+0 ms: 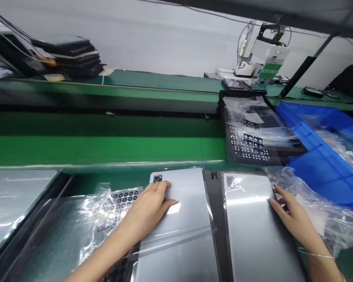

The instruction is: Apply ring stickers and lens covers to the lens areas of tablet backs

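Two silver-grey tablets lie back up, side by side, on a dark surface. My left hand (154, 201) rests on the left tablet (182, 219), fingertips beside its black camera window (158, 178) and the thumb spread apart on the back. Clear film covers this tablet, with a crease across its middle. My right hand (291, 213) grips the upper right edge of the right tablet (255, 231), thumb on the back and fingers at the side. That tablet's camera window (230, 181) looks silver. Below my left wrist lies a clear sheet with rows of black rings (126, 199).
Another silver tablet (17, 199) lies at far left. Sheets of black camera-shaped parts (253, 137) sit at back right, beside a blue bin (314, 152). Crumpled clear plastic bags (335, 223) lie right of my right hand. A shelf (164, 82) behind carries stacked black items (70, 55).
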The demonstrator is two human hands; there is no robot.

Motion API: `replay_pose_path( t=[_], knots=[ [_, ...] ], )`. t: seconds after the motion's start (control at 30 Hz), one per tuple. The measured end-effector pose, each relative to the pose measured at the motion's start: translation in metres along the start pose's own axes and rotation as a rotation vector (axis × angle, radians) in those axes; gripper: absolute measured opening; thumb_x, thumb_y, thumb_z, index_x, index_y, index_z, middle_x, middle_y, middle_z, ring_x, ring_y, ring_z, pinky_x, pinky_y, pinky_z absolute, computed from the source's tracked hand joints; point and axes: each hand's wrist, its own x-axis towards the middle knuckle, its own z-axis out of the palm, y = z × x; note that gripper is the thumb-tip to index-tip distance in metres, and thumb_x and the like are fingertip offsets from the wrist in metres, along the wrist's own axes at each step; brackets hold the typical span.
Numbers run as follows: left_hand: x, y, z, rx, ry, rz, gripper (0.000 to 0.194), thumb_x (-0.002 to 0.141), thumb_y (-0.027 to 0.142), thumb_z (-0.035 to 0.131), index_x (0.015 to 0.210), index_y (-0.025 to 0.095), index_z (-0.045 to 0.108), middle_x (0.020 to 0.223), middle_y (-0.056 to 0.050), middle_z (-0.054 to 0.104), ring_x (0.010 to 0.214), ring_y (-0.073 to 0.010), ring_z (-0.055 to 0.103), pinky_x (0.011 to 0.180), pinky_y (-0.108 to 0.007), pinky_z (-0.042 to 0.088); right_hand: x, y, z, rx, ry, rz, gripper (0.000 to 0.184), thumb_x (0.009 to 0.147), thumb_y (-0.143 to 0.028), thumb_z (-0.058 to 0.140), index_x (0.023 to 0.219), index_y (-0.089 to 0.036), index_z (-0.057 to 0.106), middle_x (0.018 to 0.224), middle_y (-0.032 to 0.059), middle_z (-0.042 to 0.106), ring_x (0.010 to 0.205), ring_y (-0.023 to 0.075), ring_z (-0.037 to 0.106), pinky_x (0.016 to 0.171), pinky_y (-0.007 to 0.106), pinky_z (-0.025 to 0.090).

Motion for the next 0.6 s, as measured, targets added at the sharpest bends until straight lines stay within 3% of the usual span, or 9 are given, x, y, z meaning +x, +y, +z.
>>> replay_pose_path(
  t=[0.13, 0.27, 0.47, 0.6],
  knots=[
    [0.000, 0.010, -0.003, 0.055, 0.079, 0.111, 0.026, 0.086, 0.032, 0.053, 0.104, 0.014, 0.056, 0.103, -0.013, 0.060, 0.095, -0.0291, 0.057, 0.083, -0.045, 0.049, -0.001, 0.006, -0.001, 0.024, -0.085, 0.117, 0.065, 0.079, -0.059, 0.045, 0.124, -0.013, 0.053, 0.117, 0.0134, 0.063, 0.090, 0.0270, 0.065, 0.080, 0.039, 0.050],
    [0.000, 0.020, -0.004, 0.117, 0.020, 0.077, 0.016, 0.084, 0.020, 0.056, 0.098, 0.012, 0.057, 0.097, -0.012, 0.060, 0.091, -0.0279, 0.057, 0.082, -0.042, 0.049, -0.011, 0.015, -0.005, 0.012, -0.112, 0.168, 0.062, 0.073, -0.061, 0.048, 0.109, -0.013, 0.063, 0.108, 0.0128, 0.068, 0.100, 0.0324, 0.063, 0.087, 0.041, 0.049],
    [0.016, 0.020, -0.013, 0.083, -0.086, 0.087, 0.006, 0.087, 0.017, 0.051, 0.087, 0.015, 0.057, 0.079, -0.006, 0.062, 0.082, -0.0224, 0.057, 0.074, -0.033, 0.049, -0.020, 0.023, -0.007, 0.040, -0.183, 0.280, 0.063, 0.070, -0.066, 0.048, 0.110, -0.018, 0.059, 0.106, 0.0118, 0.069, 0.104, 0.0343, 0.062, 0.084, 0.042, 0.051],
    [0.018, 0.025, -0.018, 0.159, -0.078, 0.131, 0.019, 0.087, 0.009, 0.043, 0.076, 0.013, 0.058, 0.084, -0.010, 0.062, 0.083, -0.0239, 0.055, 0.080, -0.038, 0.045, -0.026, 0.044, -0.001, 0.048, -0.170, 0.292, 0.058, 0.064, -0.064, 0.052, 0.109, -0.027, 0.060, 0.105, 0.0095, 0.070, 0.110, 0.0365, 0.059, 0.088, 0.046, 0.050]
  ],
)
